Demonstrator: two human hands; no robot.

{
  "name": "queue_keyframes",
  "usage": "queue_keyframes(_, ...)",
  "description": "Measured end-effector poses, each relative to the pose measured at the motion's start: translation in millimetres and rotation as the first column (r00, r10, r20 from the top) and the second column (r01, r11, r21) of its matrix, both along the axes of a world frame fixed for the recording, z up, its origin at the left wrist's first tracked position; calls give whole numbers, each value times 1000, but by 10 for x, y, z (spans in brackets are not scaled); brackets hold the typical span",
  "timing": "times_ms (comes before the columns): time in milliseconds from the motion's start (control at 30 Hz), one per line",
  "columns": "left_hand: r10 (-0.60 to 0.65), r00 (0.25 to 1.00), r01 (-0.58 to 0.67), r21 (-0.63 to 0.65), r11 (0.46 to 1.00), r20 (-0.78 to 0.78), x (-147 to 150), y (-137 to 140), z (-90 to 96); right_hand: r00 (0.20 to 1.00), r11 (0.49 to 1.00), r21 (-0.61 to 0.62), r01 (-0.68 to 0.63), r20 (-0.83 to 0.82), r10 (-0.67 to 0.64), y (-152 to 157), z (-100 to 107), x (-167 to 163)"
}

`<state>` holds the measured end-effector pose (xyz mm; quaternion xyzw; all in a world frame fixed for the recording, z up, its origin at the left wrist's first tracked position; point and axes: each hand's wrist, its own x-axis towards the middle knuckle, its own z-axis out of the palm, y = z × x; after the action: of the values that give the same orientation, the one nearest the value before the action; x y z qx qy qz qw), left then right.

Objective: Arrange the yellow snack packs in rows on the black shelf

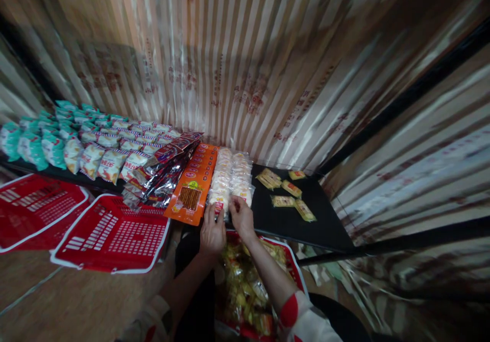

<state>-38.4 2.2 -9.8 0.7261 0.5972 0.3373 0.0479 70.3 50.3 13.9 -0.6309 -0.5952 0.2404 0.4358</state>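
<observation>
Two rows of white snack packets (pixel 222 176) in clear wrap run front to back on the black shelf. My left hand (pixel 213 234) rests at the near end of the left row, fingers apart and touching the front packet with its red label. Beside it, my right hand (pixel 242 220) has its fingers curled at the front packet of the right row (pixel 241 186); its fingertips are partly hidden. Left of the rows lies a large orange snack pouch (pixel 191 184) with a window showing brown sticks. Yellow snack packets (pixel 284 201) lie loose to the right.
Dark, shiny pouches (pixel 168 166) and rows of white and teal bags (pixel 92 158) fill the left of the black shelf (pixel 325 229). Below are red baskets (pixel 111 232); another red basket (pixel 298 268) holds yellow packets under my arms. Striped sheeting (pixel 229 76) hangs behind.
</observation>
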Motion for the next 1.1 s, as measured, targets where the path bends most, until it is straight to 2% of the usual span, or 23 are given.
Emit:
queue_keyframes(133,-1,1000,1,2,1000,12,0,14,-29,952,977,193,91,272,-142,-115,-85,102)
queue_keyframes(200,1,1000,-1,1,1000,23,-1,18,-29,912,965,233,124,357,-203,-144,-166,191)
queue_keyframes(267,1,999,-1,-1,1000,34,3,30,-30,893,964,241,114,400,-206,-147,-247,276)
queue_keyframes(500,18,999,-17,7,1000,-27,54,139,-51,899,967,240,80,402,-174,-128,-366,369)
queue_keyframes(1100,-1,996,-3,41,999,93,94,179,-47,918,975,198,100,359,-167,-81,-308,354)
